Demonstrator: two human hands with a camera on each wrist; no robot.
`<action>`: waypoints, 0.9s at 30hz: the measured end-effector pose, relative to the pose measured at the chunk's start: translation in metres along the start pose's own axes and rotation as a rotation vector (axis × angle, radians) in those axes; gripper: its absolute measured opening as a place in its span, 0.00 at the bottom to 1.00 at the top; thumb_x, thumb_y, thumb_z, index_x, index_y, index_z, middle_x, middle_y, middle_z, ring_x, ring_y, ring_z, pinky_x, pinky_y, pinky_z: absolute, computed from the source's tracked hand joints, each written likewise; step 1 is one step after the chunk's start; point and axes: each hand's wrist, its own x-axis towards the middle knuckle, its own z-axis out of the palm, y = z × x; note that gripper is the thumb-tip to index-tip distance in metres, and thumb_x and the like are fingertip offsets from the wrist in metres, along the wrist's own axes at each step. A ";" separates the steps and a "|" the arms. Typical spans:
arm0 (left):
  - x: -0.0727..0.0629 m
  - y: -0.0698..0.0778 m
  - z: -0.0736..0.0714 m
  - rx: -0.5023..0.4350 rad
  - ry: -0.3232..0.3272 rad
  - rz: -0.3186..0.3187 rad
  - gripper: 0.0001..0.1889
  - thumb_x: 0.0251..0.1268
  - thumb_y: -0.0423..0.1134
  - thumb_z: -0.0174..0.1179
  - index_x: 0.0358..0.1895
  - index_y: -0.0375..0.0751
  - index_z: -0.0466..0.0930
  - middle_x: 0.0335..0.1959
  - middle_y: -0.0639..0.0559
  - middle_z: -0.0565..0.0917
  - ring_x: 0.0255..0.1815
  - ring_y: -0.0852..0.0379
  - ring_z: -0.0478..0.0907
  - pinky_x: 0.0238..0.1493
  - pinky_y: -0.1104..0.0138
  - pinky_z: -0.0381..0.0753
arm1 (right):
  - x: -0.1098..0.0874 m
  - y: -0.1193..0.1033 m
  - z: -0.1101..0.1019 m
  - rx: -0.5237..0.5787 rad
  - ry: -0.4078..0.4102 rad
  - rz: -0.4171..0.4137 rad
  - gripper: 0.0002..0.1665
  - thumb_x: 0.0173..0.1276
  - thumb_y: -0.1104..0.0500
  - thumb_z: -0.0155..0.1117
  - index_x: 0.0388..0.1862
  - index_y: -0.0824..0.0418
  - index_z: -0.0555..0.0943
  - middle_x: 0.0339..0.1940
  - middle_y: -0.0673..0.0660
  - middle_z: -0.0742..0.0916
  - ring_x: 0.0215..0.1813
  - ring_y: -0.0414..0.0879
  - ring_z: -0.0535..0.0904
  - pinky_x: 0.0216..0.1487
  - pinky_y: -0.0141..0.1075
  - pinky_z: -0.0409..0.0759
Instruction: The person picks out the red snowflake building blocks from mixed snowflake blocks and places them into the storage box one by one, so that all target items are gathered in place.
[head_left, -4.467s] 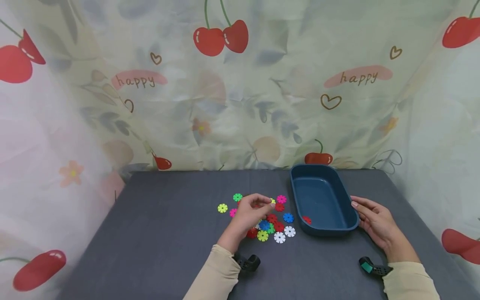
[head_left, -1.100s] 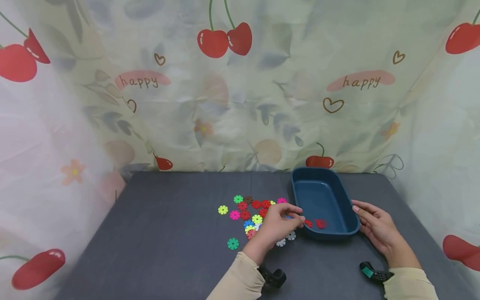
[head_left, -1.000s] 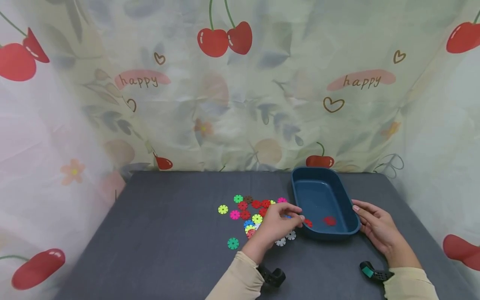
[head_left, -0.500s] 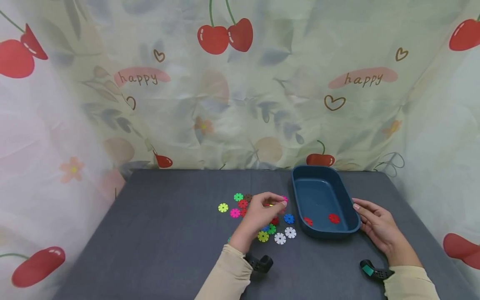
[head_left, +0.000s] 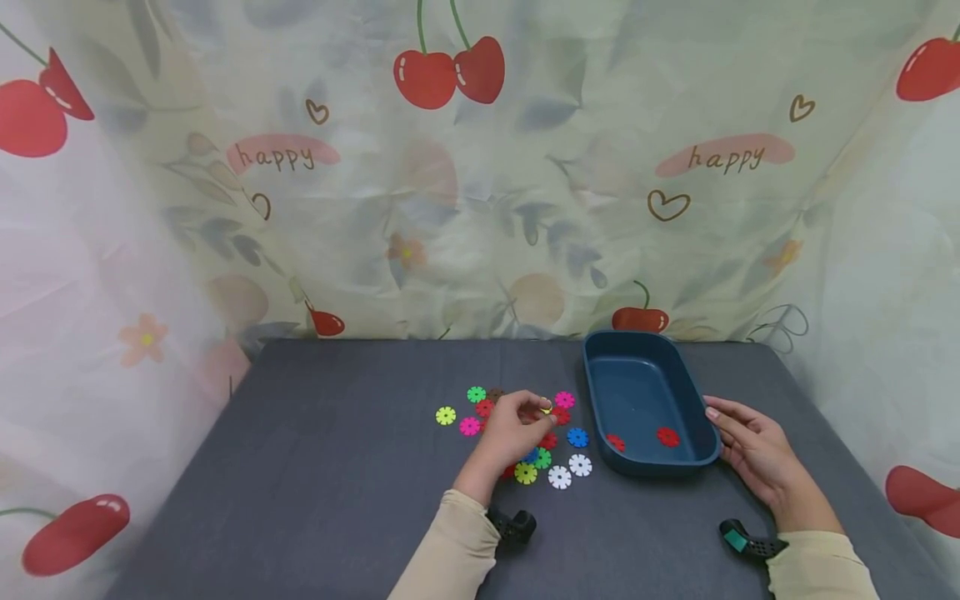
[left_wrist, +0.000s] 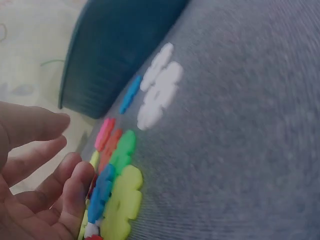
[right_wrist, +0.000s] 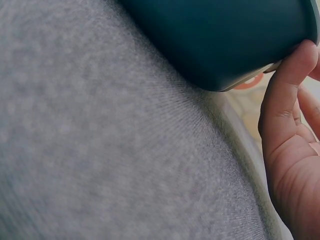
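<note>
In the head view my left hand [head_left: 513,427] hovers low over a loose heap of colourful notched plastic snowflake discs. In the left wrist view its fingers [left_wrist: 37,122] are spread apart with nothing between them, right beside blue [left_wrist: 101,192] and yellow discs [left_wrist: 121,202]. Part of the heap is hidden under this hand. A dark blue rectangular tub [head_left: 651,468] stands to the right, with one red disc [head_left: 668,437] on its floor and another red disc [head_left: 615,442] by its near left wall. My right hand [head_left: 761,450] touches the tub's right rim with extended thumb and fingers.
Two white discs [head_left: 559,477] and a blue disc [head_left: 577,437] lie between the heap and the tub. A yellow disc [head_left: 446,416] sits at the heap's left. The grey cloth-covered table [head_left: 315,467] ends at a printed curtain [head_left: 480,250] behind.
A red disc has dropped and settled inside the tub. My left hand has drawn back from the tub's left rim to the heap. The right hand keeps its place.
</note>
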 end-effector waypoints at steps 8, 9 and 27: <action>-0.002 -0.007 0.003 0.104 -0.012 0.014 0.13 0.66 0.34 0.72 0.51 0.34 0.87 0.47 0.39 0.86 0.44 0.53 0.82 0.48 0.61 0.85 | 0.000 0.000 0.000 -0.008 0.015 0.011 0.16 0.83 0.62 0.59 0.60 0.50 0.87 0.50 0.44 0.92 0.48 0.37 0.90 0.43 0.33 0.89; -0.002 -0.007 0.003 0.113 -0.015 0.013 0.14 0.66 0.34 0.73 0.52 0.34 0.87 0.48 0.39 0.86 0.44 0.53 0.82 0.48 0.61 0.85 | -0.001 0.000 0.001 -0.005 0.016 0.010 0.16 0.83 0.62 0.59 0.60 0.50 0.87 0.49 0.45 0.92 0.48 0.38 0.91 0.43 0.33 0.89; -0.005 -0.005 0.007 0.226 -0.037 0.044 0.14 0.60 0.32 0.76 0.49 0.35 0.88 0.43 0.42 0.85 0.37 0.57 0.78 0.41 0.66 0.81 | -0.001 -0.001 -0.001 0.001 0.014 0.007 0.17 0.84 0.63 0.58 0.61 0.50 0.87 0.50 0.45 0.92 0.49 0.38 0.90 0.43 0.33 0.89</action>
